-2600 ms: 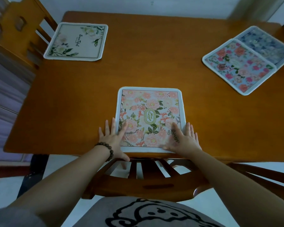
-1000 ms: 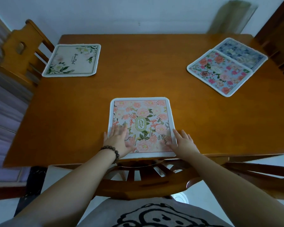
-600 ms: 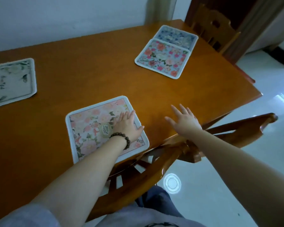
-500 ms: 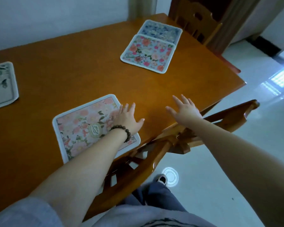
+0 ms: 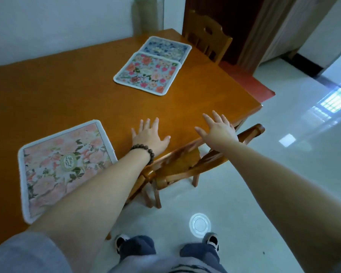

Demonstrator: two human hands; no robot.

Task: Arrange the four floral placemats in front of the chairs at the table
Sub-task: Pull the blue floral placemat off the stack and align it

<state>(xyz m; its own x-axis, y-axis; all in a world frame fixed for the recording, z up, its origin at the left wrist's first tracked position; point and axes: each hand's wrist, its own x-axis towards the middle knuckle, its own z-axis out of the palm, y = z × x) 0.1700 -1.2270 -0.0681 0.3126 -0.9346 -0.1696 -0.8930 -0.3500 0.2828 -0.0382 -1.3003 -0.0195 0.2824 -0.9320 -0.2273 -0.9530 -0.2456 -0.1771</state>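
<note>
A peach floral placemat [image 5: 67, 162] lies flat at the table's near edge, partly under my left forearm. Farther right, a pink-and-red floral placemat [image 5: 148, 72] overlaps a blue floral placemat [image 5: 166, 47] near the far chair [image 5: 207, 36]. My left hand [image 5: 150, 135], with a bead bracelet on its wrist, is spread over bare wood to the right of the peach mat and holds nothing. My right hand [image 5: 218, 129] is spread with straight fingers above the table's right front edge, empty. The cream placemat is out of view.
The wooden table [image 5: 67, 91] fills the left and middle. A wooden chair [image 5: 185, 164] is tucked under its near edge below my hands. The table's corner [image 5: 260, 106] lies right, with pale tiled floor [image 5: 283, 174] beyond. My shoes show at the bottom.
The view has swung right. Both hands have left the peach placemat and moved rightward along the table's near edge; the mat stays where it was laid.
</note>
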